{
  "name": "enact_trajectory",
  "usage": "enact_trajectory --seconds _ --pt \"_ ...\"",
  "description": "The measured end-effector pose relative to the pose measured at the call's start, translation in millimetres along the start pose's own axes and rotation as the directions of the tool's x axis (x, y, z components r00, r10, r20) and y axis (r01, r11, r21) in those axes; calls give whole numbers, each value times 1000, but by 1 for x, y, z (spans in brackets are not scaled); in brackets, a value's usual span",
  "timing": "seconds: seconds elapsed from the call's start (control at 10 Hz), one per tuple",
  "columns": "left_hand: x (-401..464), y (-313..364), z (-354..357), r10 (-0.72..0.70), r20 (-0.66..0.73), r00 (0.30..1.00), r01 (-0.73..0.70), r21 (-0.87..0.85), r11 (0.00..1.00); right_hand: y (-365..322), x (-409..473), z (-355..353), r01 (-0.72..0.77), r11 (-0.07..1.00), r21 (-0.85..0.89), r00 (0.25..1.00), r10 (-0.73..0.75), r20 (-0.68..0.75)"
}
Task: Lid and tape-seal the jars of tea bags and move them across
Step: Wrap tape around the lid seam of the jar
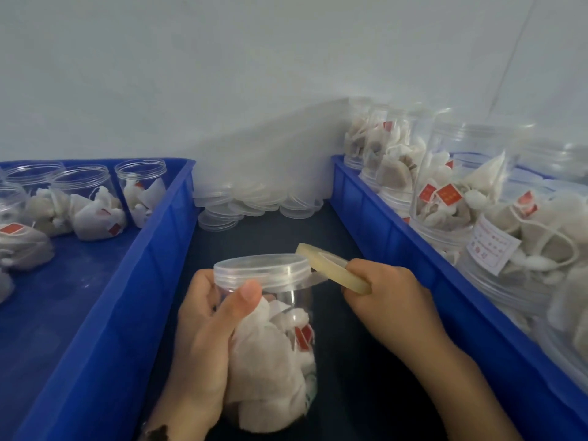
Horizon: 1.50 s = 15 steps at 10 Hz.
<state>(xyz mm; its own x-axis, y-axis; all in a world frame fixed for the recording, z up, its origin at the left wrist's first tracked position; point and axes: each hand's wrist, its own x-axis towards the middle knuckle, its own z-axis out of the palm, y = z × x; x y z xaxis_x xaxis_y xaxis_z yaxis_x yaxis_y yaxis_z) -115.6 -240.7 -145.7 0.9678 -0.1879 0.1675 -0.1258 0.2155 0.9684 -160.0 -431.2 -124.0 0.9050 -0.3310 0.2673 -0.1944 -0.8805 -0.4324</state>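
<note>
A clear plastic jar (pixel 280 345) full of white tea bags stands low in the middle, between two blue bins. A clear lid (pixel 261 270) sits on its mouth. My left hand (pixel 203 332) grips the jar's left side, with the thumb pressing just below the lid. My right hand (pixel 381 294) holds a roll of clear tape (pixel 334 265) beside the lid. A strip of tape (pixel 313 280) runs from the roll to the jar's neck.
The left blue bin (pixel 136 265) holds several open jars (pixel 86 202) of tea bags without lids. The right blue bin (pixel 397 237) is packed with lidded jars (pixel 458 192). A pile of spare lids (pixel 254 202) lies on the dark tabletop (pixel 286 233) by the white wall.
</note>
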Motion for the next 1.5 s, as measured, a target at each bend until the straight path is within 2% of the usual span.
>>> enact_trajectory --seconds 0.1,0.2,0.3,0.4,0.5,0.6,0.7,0.9,1.2,1.4,1.5 --pt "-3 1 -1 -31 100 995 36 -56 998 0 1 2 -7 999 50 1000 6 20" --pt "-2 4 -3 -36 71 997 40 -48 998 2 2 1 -27 998 62 999 29 -28" --pt "1 8 -3 25 -149 989 -16 64 998 2 0 -1 -38 997 62 994 44 -104" --pt "5 9 -2 68 -435 898 21 196 980 -3 -2 0 -14 999 31 984 20 -177" --pt "6 11 -2 100 -539 837 45 250 967 -7 -4 0 -4 999 41 976 12 -219" --pt "4 10 -2 106 -479 871 13 240 971 -6 -4 -2 -21 997 72 970 38 -240" --pt "3 6 -4 82 -355 931 2 231 973 -1 -2 1 -59 992 114 971 84 -223" --pt "-1 9 -7 16 -111 994 -5 97 995 2 1 6 -80 987 143 977 106 -183" --pt "-3 7 -5 -31 182 983 53 -116 992 -2 0 6 -51 987 152 982 78 -172" --pt "-3 13 6 -72 430 900 151 -152 977 -7 -4 11 -31 982 189 990 56 -132" --pt "2 10 9 17 396 918 58 -177 982 -9 -4 15 -51 967 251 992 78 -98"
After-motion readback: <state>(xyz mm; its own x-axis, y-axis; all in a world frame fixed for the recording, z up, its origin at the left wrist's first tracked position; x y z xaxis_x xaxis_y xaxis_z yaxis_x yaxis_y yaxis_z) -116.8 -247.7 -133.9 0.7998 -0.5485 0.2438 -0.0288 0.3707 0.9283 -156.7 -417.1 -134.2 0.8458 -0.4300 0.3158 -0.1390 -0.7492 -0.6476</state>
